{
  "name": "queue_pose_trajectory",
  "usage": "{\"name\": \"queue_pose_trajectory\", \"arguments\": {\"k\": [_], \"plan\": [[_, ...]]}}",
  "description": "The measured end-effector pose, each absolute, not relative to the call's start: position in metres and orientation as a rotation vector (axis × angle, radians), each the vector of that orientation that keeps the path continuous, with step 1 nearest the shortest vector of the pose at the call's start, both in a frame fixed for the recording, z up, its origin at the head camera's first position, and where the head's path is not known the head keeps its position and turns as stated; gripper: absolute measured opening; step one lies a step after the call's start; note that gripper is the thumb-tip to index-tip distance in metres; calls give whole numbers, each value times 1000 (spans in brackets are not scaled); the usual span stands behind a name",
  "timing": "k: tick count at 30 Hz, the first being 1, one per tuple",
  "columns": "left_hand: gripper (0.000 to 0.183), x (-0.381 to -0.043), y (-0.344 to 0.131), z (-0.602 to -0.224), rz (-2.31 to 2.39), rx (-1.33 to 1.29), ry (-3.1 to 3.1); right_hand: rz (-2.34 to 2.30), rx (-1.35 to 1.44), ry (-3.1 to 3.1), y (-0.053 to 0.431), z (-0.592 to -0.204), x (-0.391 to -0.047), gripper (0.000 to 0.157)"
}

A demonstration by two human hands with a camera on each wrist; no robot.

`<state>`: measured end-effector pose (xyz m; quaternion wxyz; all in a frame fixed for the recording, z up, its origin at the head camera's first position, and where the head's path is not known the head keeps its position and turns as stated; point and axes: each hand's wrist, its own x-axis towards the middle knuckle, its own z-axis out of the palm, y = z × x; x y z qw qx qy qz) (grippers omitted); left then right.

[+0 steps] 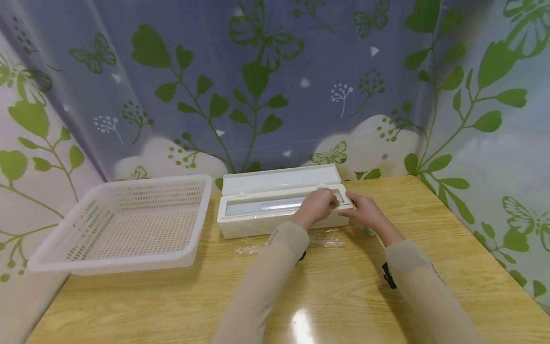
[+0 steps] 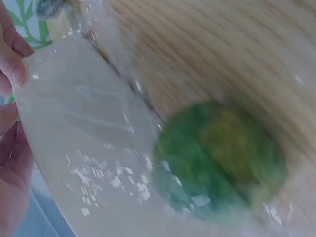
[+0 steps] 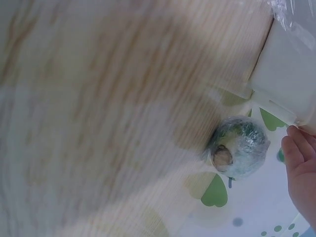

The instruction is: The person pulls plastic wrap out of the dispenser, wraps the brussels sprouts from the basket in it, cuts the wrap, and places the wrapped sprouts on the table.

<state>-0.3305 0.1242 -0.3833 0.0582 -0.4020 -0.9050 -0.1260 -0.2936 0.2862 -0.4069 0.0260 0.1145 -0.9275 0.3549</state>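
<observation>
A long white cling film dispenser box (image 1: 245, 227) stands on the table with its lid raised; a roll of film (image 1: 268, 206) lies inside. My left hand (image 1: 317, 206) reaches over the box's right part, its curled fingers pinching a small green slider (image 2: 14, 106) by the front edge. At the right end, my right hand (image 1: 367, 210) grips the box's corner between thumb and fingers. Loose clear film (image 1: 331, 239) hangs at the box's front. A green and yellow round fruit (image 2: 222, 160) lies before the box under film. To the right sits a film-wrapped round object (image 3: 239, 148).
A white perforated plastic basket (image 1: 116, 263) stands on the wooden table (image 1: 343, 286) left of the box. Behind the table hangs a blue curtain (image 1: 193, 57) with green leaves and butterflies. The box's raised lid (image 1: 279, 179) leans toward it.
</observation>
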Motion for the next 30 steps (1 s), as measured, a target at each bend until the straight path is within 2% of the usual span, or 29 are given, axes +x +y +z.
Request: {"name": "queue_pose_trajectory", "arguments": {"k": [30], "plan": [[16,-329,66,-378,-514,-1189,-2860,1035,356,-2882,285,-412,-295,74]]}}
